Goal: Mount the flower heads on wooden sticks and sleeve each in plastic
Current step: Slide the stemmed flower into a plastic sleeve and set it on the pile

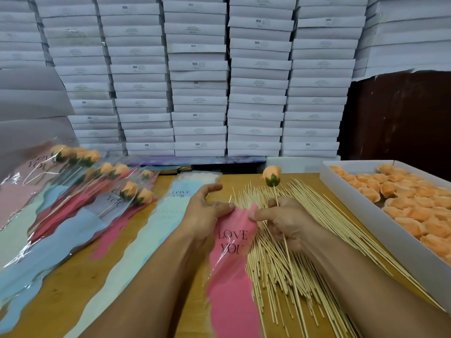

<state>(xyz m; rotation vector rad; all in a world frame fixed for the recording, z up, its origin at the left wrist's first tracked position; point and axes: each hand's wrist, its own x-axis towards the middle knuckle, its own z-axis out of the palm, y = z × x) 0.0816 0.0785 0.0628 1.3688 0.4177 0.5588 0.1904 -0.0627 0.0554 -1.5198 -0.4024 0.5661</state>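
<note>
Both hands pinch the top edge of a pink plastic sleeve [231, 259] printed "LOVE YOU", my left hand [207, 211] on its left corner and my right hand [285, 220] on its right. My right hand also grips a wooden stick [289, 259] that carries an orange flower head [271, 176] above the fingers. A loose pile of wooden sticks [292, 276] lies under and beside the sleeve. Several orange flower heads [400, 203] fill a white box [366, 206] at the right.
Finished sleeved flowers [105, 181] lie fanned at the left on a stack of coloured sleeves [73, 228]. More empty sleeves [175, 198] lie in the middle of the wooden table [73, 289]. White boxes [200, 81] are stacked high behind the table.
</note>
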